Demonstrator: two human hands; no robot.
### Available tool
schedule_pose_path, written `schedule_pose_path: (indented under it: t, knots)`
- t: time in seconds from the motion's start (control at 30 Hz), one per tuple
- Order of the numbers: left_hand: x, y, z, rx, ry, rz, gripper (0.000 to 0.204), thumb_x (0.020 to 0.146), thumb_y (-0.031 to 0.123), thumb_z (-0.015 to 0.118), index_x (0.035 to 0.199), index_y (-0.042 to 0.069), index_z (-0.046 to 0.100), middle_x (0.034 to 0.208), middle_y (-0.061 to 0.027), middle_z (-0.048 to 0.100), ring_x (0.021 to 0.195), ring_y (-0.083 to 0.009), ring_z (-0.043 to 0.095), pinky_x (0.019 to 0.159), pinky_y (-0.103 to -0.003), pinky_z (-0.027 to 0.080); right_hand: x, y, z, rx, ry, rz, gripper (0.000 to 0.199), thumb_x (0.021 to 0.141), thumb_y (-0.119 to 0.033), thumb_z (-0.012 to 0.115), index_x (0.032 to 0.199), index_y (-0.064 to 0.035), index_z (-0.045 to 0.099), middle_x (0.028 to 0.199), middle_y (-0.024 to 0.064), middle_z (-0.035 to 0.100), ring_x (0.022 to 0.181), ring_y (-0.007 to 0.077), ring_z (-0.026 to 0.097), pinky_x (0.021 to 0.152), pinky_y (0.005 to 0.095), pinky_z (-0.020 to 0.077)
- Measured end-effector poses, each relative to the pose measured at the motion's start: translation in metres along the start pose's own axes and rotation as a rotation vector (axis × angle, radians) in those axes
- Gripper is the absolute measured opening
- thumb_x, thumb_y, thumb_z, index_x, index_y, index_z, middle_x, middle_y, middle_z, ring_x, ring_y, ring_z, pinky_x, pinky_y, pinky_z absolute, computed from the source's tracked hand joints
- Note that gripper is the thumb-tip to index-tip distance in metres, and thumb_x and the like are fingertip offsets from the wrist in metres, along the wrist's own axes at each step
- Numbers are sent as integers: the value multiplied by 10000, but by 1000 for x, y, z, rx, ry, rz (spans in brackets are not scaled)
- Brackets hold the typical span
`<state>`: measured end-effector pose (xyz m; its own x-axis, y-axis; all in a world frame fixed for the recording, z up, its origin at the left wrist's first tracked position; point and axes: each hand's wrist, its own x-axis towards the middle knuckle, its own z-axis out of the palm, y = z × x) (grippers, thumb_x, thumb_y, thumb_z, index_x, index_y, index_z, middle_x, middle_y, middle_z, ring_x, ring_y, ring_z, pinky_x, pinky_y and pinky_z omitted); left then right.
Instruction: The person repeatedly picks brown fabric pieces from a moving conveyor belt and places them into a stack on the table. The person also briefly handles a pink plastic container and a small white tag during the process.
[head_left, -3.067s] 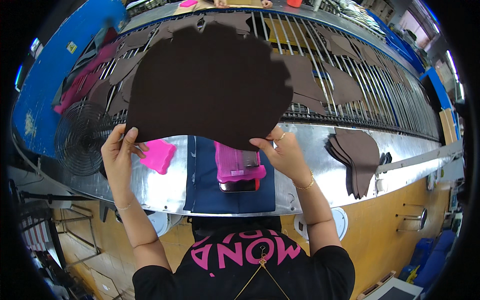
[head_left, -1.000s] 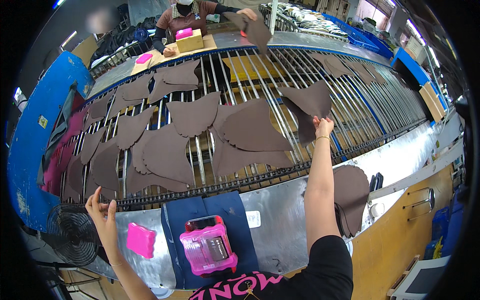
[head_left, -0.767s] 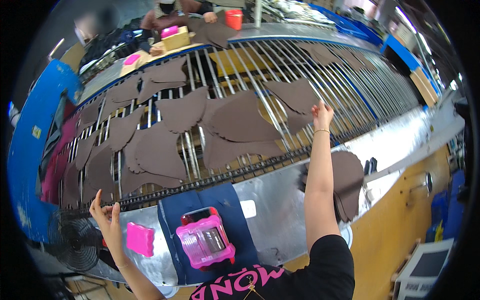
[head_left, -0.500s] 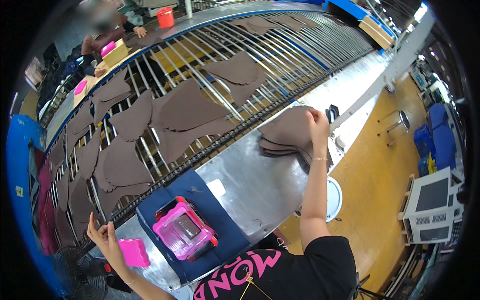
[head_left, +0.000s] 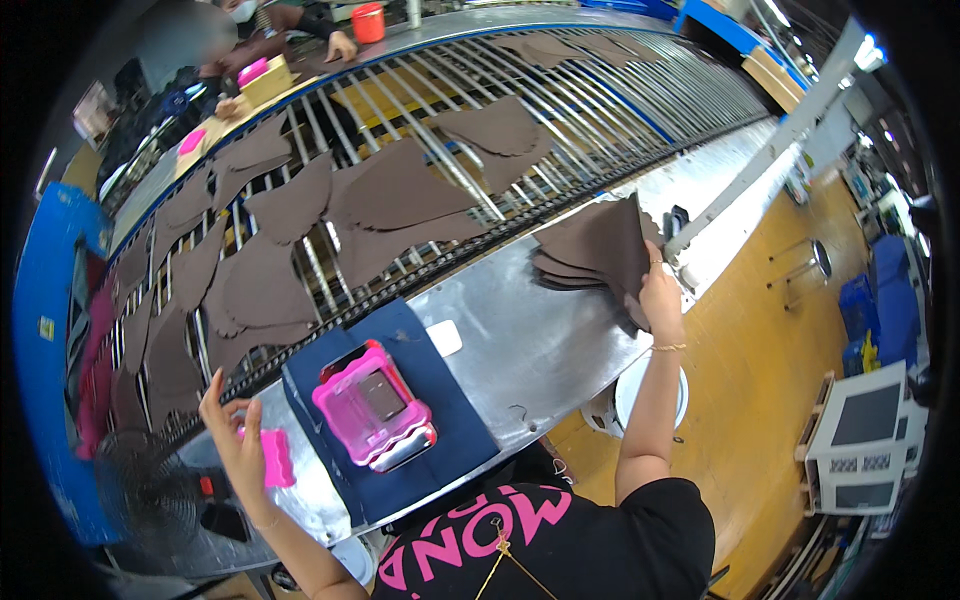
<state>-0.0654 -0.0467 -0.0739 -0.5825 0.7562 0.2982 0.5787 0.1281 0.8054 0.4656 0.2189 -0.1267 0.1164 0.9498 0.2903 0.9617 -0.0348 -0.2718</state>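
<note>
Here I've got my right hand (head_left: 661,303) pinching a brown piece (head_left: 630,245) tilted up at its stack (head_left: 568,277), my left hand (head_left: 238,432) loosely open near the pink pad (head_left: 279,460)!

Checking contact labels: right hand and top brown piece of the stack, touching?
Touching. The head view shows the right hand with its fingers on the edge of the top brown piece, which bends up off the stack.

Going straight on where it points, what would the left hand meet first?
The left hand would probably first meet the flat brown curved-edged pieces on the metal-rod conveyor; its height above them is unclear.
</note>
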Motion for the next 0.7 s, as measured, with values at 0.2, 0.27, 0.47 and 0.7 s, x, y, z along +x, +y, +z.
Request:
schedule_pose_path:
  t: [0.2,0.27,0.47,0.7]
  knots:
    - [7,48,36,-61,-51,116,623,798,125,736,1364,106,473,1272,-66,418,1031,-171,512,862,-307,438,-25,-129,-108,645,-50,-247,436,964,-79,478,1391,-158,428,839,125,667,638,139,636,509,258,553]
    - [16,57,44,0,-30,183,702,797,198,750,1410,117,417,1338,-89,385,1127,-209,478,909,-338,435,-33,-157,-107,967,-79,-362,416,963,-77,496,1373,-96,431,894,122,669,681,145,652,542,255,575]
    - [12,67,18,-581,-125,-51,408,927,140,601,1285,5,458,930,-86,621,713,-128,628,619,-221,504,-79,-239,-67,1378,-410,-604,326,952,-87,543,1256,13,482,1038,126,654,861,146,639,607,268,532]
    - [-32,45,-78,-275,166,-110,175,948,161,579,966,-10,608,697,-16,587,518,-85,583,469,-192,446,-112,-292,-31,1112,-558,-946,243,848,-117,673,1064,-23,615,723,173,635,635,347,609,577,342,480]
